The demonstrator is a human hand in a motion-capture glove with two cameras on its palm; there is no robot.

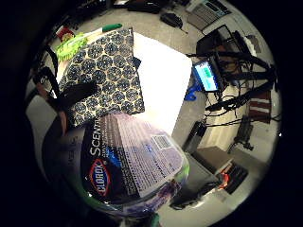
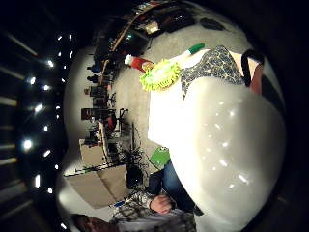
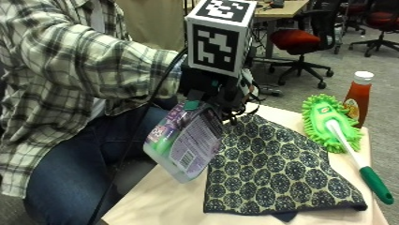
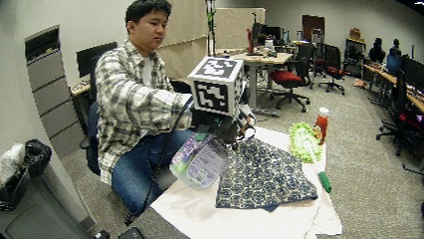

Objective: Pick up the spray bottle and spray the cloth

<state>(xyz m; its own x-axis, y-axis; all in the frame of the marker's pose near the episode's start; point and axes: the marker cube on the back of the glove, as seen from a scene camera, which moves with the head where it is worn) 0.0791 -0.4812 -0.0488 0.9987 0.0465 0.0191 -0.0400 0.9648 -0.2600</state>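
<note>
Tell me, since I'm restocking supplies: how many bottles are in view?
2. The spray bottle is held tilted in the gloved right hand above the table's near edge; a red sauce bottle stands behind the green duster.

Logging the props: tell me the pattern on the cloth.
The cloth is cream with dark navy round medallions, repeated all over; the outside view shows it best.

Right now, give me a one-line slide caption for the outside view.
Gloved right hand holds the spray bottle tilted above the table edge, beside the patterned cloth.

The cloth (image 3: 277, 166) lies on the table (image 3: 162, 201); the duster (image 3: 330, 119) lies beside it, the sauce bottle (image 3: 358, 96) seemingly just behind.
</note>
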